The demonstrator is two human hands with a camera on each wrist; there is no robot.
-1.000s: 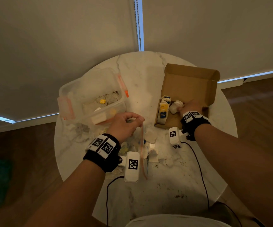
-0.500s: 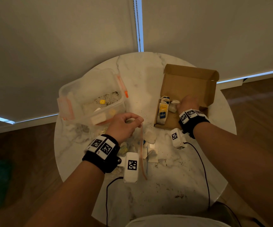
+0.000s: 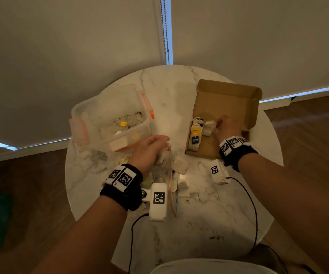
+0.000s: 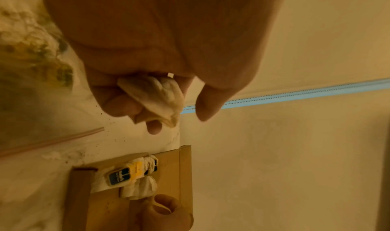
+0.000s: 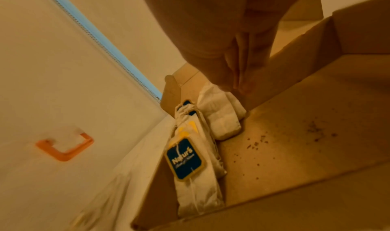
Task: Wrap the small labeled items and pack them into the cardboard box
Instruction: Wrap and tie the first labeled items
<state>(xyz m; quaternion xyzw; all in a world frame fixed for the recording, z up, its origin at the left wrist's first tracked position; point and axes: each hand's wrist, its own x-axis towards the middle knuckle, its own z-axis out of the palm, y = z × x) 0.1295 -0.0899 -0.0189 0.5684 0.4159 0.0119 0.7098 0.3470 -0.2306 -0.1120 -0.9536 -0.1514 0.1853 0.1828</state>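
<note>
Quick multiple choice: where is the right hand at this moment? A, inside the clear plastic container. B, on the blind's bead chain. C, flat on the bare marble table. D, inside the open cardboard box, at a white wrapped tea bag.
D: the right hand is inside the open cardboard box, fingers at a white wrapped tea bag beside the labelled tea bags.

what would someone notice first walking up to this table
Likely the open cardboard box at the table's far right, where the right hand touches a white wrapped bundle beside the blue-and-yellow labeled tea bags lined along its left wall. Next, the left hand mid-table grips another white bundle, with a clear plastic tub with orange latches behind it.
</note>
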